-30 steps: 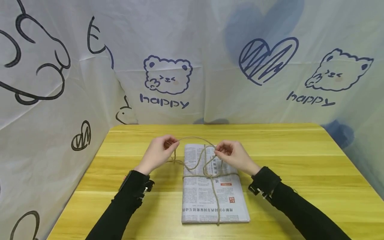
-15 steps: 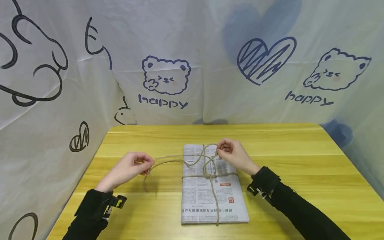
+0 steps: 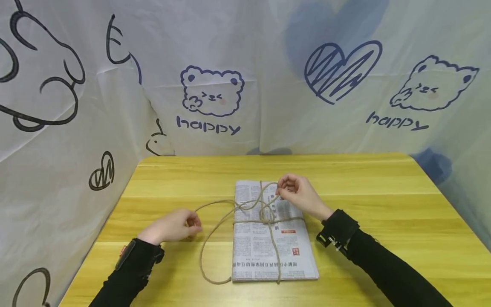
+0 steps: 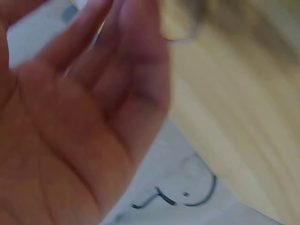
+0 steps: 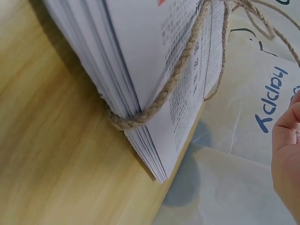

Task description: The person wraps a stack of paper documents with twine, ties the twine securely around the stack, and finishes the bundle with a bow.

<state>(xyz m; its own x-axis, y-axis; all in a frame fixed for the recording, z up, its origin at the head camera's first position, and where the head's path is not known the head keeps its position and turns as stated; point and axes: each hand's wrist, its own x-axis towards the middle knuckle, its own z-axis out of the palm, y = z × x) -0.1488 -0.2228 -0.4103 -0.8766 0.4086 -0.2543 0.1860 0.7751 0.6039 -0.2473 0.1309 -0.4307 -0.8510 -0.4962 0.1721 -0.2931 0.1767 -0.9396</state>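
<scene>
A folded stack of newspapers lies on the table, tied crosswise with brown twine knotted near its middle. My right hand pinches a loop of the twine above the upper right of the stack. Left of the stack, my left hand is low over the table with fingers loosely bent and no twine visible at its fingertips. One strand runs behind this hand. Another curves over the table to a free end by the stack's lower left corner. In the left wrist view the fingers are blurred, their tips cut off.
The yellow wood-grain table extends around the stack. A white cloth with drawn bears and hearts hangs behind it and along the sides. In the right wrist view, twine wraps the edge of the paper stack.
My left hand has pulled the twine left and downward from above the stack, and a strand has dropped from it onto the table. My right hand stays nearly in place with its loop.
</scene>
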